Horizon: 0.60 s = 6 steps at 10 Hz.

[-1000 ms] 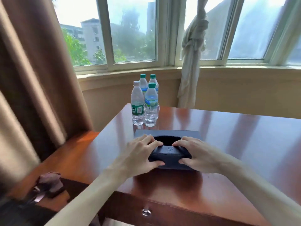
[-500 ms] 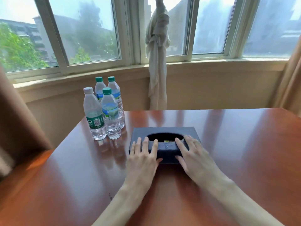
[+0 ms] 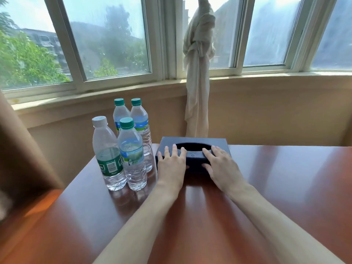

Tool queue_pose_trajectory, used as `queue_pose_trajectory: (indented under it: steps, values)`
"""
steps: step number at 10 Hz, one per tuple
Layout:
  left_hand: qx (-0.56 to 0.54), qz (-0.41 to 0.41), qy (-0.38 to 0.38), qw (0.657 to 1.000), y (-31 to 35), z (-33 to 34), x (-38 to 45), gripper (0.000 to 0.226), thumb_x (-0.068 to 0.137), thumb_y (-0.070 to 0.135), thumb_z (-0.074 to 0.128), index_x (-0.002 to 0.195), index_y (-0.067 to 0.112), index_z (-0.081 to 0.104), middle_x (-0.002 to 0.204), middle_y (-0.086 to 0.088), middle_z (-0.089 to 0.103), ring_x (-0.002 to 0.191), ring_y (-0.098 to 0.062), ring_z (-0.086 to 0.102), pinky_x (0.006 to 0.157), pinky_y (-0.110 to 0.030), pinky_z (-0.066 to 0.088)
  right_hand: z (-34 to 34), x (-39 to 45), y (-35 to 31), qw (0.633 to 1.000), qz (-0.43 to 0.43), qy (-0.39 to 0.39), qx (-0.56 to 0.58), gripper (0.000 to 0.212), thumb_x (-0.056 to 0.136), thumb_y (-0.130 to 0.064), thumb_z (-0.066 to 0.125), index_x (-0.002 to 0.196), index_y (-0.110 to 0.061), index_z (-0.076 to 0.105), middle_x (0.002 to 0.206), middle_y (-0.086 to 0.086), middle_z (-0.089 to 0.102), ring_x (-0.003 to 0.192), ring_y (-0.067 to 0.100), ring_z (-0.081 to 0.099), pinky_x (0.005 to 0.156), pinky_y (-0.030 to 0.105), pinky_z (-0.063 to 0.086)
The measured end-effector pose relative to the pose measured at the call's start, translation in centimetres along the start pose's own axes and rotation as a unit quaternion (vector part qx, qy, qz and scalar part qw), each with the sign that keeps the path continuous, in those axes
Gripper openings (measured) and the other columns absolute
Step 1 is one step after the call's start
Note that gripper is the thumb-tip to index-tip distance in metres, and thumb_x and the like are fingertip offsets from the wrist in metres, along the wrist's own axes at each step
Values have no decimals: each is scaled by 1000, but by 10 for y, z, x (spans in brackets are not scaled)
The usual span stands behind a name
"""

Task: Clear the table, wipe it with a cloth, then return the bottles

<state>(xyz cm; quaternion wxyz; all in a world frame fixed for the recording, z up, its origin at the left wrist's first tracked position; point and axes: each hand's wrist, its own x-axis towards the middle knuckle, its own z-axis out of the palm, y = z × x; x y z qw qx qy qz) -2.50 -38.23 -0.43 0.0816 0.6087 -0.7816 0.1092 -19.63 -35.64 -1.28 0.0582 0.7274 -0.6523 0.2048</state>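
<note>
Several clear water bottles stand in a tight cluster at the far left of the red-brown table (image 3: 276, 187): a white-capped one (image 3: 107, 155) and a green-capped one (image 3: 131, 155) in front, two more green-capped ones (image 3: 140, 119) behind. A dark blue box (image 3: 192, 140) with an oval opening on top sits at the table's far edge, just right of the bottles. My left hand (image 3: 171, 164) and my right hand (image 3: 222, 166) lie on its near half, fingers spread over the top, thumbs against its front face. No cloth for wiping is in view.
A knotted pale curtain (image 3: 198, 73) hangs just behind the box, against the wall under the window sill (image 3: 114, 96). A brown curtain (image 3: 19, 159) hangs close to the table's left corner. The polished table top stretches toward me and to the right.
The dark box has slid away from me to the table's far edge, ending beside the bottles. Both hands went with it, and their fingers have flattened over its top.
</note>
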Motion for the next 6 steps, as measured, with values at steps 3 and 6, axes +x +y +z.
queue_pose_trajectory:
  steps: [3,6]
  values:
    - [15,-15,-7,1000,-3,20,40,67,105,38,47,159,15,14,166,-16,17,151,-42,18,118,-60,20,18,37,2,1000,16,3,-5,60,105,-32,58,159,-16,37,163,18,36,154,30,29,125,37,21]
    - [-4,-10,-187,982,38,-37,6,78,101,31,46,161,15,-1,167,-18,-8,153,-42,3,119,-62,9,-52,11,-15,977,50,-183,-96,38,98,-15,49,135,-9,51,139,17,53,133,31,46,108,36,38]
